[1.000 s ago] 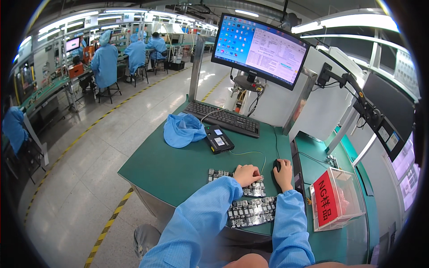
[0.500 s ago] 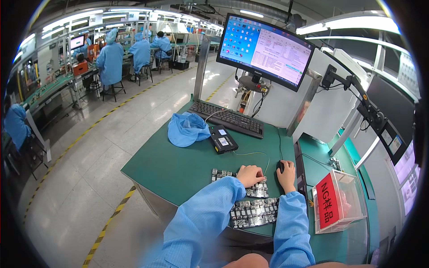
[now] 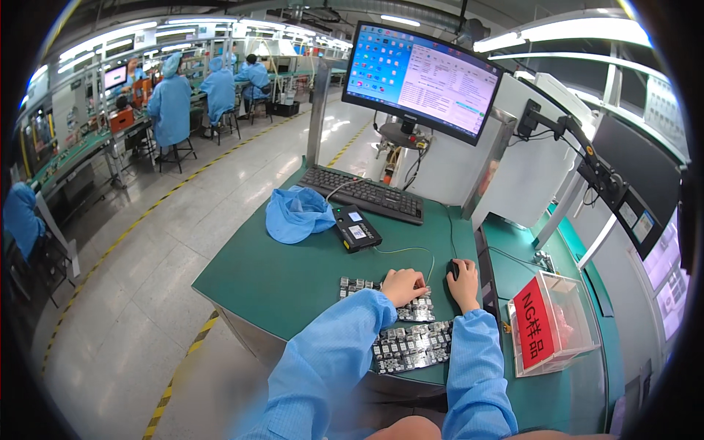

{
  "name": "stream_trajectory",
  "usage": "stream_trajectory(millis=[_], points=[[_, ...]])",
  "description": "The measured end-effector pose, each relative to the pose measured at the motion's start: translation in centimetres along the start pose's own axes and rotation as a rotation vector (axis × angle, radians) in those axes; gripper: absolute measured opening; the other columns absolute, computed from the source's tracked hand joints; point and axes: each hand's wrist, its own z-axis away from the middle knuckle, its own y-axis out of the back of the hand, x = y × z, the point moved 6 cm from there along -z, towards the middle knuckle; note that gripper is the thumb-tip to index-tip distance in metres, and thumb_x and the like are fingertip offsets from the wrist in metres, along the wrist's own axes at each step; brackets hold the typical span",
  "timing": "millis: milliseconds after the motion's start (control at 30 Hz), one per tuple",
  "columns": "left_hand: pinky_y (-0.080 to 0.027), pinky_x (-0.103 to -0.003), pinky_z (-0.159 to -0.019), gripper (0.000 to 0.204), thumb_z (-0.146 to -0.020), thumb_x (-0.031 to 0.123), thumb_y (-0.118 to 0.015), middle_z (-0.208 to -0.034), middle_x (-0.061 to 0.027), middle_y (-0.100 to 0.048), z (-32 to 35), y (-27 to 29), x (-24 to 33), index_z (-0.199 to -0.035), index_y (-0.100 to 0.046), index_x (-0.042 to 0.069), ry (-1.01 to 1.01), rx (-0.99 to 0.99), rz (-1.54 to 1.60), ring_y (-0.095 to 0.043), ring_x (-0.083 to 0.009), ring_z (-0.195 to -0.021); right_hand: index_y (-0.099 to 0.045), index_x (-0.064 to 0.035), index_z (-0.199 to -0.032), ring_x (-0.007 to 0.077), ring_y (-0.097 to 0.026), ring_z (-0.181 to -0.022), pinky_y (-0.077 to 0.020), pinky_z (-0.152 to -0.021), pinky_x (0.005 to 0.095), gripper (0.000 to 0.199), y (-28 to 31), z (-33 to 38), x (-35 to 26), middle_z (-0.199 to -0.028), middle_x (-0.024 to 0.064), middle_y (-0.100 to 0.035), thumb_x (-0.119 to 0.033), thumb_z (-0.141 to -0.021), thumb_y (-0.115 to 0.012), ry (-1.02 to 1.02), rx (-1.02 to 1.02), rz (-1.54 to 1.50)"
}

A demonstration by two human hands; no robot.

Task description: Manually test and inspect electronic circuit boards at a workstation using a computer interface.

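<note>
At the near edge of the green table (image 3: 293, 271) the person's two hands work side by side. The left hand (image 3: 402, 286) lies curled, palm down, on a tray of small grey parts (image 3: 367, 284), fingers bent over the pieces; whether it pinches one I cannot tell. Just right of it the right hand (image 3: 465, 284) cups one black mouse (image 3: 453, 270), fingers draped over it in a loose grasp. A second tray of grey parts (image 3: 411, 346) sits closer to the near edge, between the two blue sleeves, touching or nearly touching the first. That makes two trays in all.

Toward the far edge lies one black keyboard (image 3: 364, 193), and above it one monitor (image 3: 422, 79) glows on its stand. Left of the middle of the table rests one crumpled blue cap (image 3: 297, 213), and just beside it one black handheld device (image 3: 356, 227) with a cable. At the right edge stands one clear plastic box with a red label (image 3: 551, 323).

Across the aisle, at the far benches, three people in blue coats (image 3: 170, 106) sit on stools, and part of a fourth blue sleeve (image 3: 18, 220) shows at the left rim.
</note>
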Motion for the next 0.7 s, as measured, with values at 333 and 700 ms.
stream_trajectory(millis=[333,700], points=[[-0.035,-0.038,-0.082,0.02,-0.08,0.035,-0.065,-0.087,-0.0023,-0.062,0.0,-0.2,-0.1,-0.086,-0.061,0.015,0.012,-0.033,0.014,-0.057,-0.0214,-0.09,-0.059,-0.0112,-0.108,0.0358,-0.051,-0.097,-0.0443,-0.084,0.0426,0.037,0.0,0.0,-0.1,-0.11,0.0147,-0.05,-0.015,-0.071,-0.064,0.003,0.011,-0.001],[-0.035,-0.037,-0.08,0.02,-0.08,0.035,-0.065,-0.084,-0.0006,-0.064,-0.2,-0.1,-0.3,-0.085,-0.063,0.016,0.031,-0.047,0.02,-0.059,-0.0206,-0.088,-0.058,-0.0093,-0.107,0.0347,-0.048,-0.102,-0.0411,-0.087,0.045,0.037,3.6,-0.3,-3.3,-0.109,0.014,-0.05,-0.017,-0.071,-0.065,0.175,0.212,0.19]])
